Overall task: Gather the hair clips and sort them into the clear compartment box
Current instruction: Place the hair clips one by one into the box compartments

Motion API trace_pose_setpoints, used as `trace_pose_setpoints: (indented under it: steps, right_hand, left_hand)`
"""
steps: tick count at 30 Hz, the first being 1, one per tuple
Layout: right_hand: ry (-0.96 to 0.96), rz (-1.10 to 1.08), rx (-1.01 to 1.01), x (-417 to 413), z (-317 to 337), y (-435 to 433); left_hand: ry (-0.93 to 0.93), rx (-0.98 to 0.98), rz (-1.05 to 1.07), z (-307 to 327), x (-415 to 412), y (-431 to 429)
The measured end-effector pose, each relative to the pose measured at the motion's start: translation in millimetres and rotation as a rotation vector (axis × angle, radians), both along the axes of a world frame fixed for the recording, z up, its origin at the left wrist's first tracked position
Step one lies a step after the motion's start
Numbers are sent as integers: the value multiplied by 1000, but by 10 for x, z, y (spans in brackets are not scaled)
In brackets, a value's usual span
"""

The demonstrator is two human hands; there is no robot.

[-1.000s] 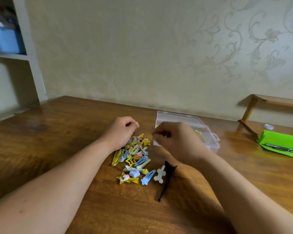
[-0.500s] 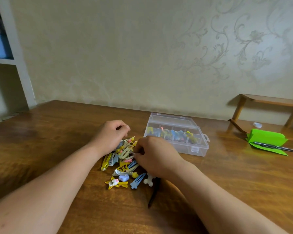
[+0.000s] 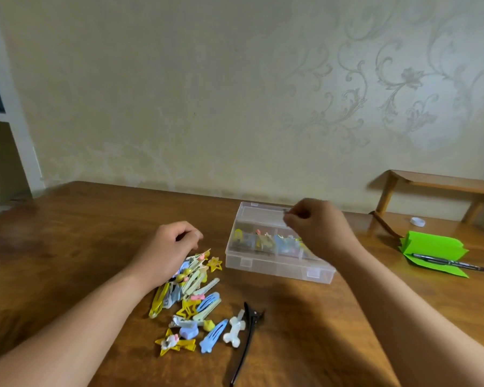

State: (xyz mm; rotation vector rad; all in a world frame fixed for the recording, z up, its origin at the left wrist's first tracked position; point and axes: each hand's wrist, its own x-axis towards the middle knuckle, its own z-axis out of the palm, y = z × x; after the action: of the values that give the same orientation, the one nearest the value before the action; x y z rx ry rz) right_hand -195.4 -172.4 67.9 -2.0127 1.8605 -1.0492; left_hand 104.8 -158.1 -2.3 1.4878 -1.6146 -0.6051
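- On the wooden table [image 3: 67, 247], head view: the clear compartment box [image 3: 277, 265] sits at two o'clock from the pile of hair clips [image 3: 196, 291], near it but apart.
- Its near row holds sorted clips [image 3: 266, 241] in yellow, pink and blue; the far half looks bare.
- My right hand [image 3: 316, 227] hovers over that far half, at twelve o'clock of the box, fingertips pinched together. Whether a clip sits between them I cannot tell.
- My left hand [image 3: 168, 247] rests curled on the pile's eleven o'clock end; I cannot tell if it grasps any.
- Left to sort: the whole pile, plus the white bone-shaped clip [image 3: 235, 331] and the long black clip [image 3: 246, 339] at five o'clock of it. I judge the task under half done.
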Motion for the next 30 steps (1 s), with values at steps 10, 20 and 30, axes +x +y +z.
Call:
trace_pose_setpoints:
  steps: [10,20,30]
  right_hand:
    - [490,-83,351,-346,-60,-568]
    - [148,-217,181,-539,-389,46]
    - [54,-167,133,-426,-448,66]
  left_hand:
    - [-31,24,-31,45,-48,33]
    - [-358,-32,-273,152,-134,121]
    - [-369,-98,-302,206,-135,188]
